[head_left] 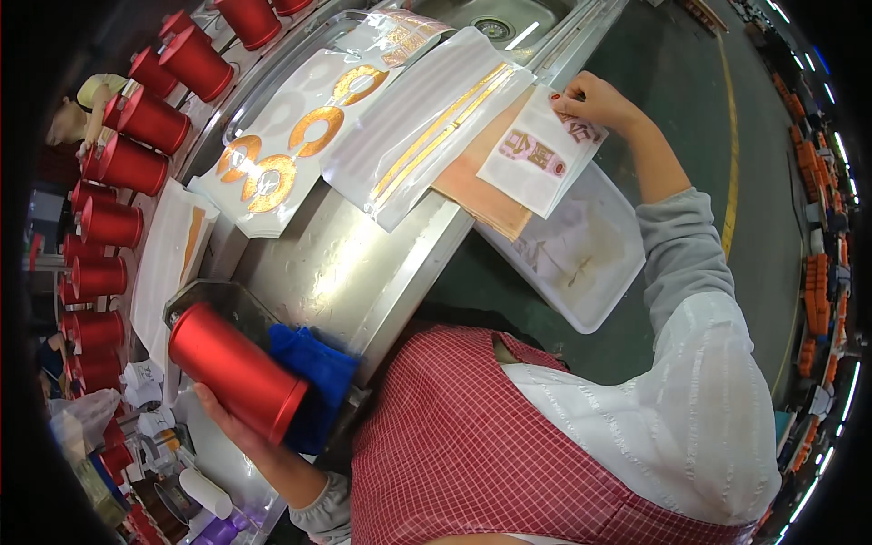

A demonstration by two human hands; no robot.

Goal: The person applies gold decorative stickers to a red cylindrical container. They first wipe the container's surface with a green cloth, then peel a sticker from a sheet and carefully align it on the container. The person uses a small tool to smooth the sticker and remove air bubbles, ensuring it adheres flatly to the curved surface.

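Observation:
My left hand grips a large red metal cylinder from below, tilted over the lower left of the bench. A blue cloth lies beside the cylinder. At the upper right, my right hand has its fingers pinched at the top edge of a white decal sheet with pink and gold printed characters. That sheet rests on a tan paper stack at the bench edge. To its left are a sheet with gold stripes and a sheet with gold rings.
Rows of red cylinders stand along the left. A metal sink is at the top, and a white plastic tub sits below the bench edge. Lower left holds a white roll. Green floor lies to the right.

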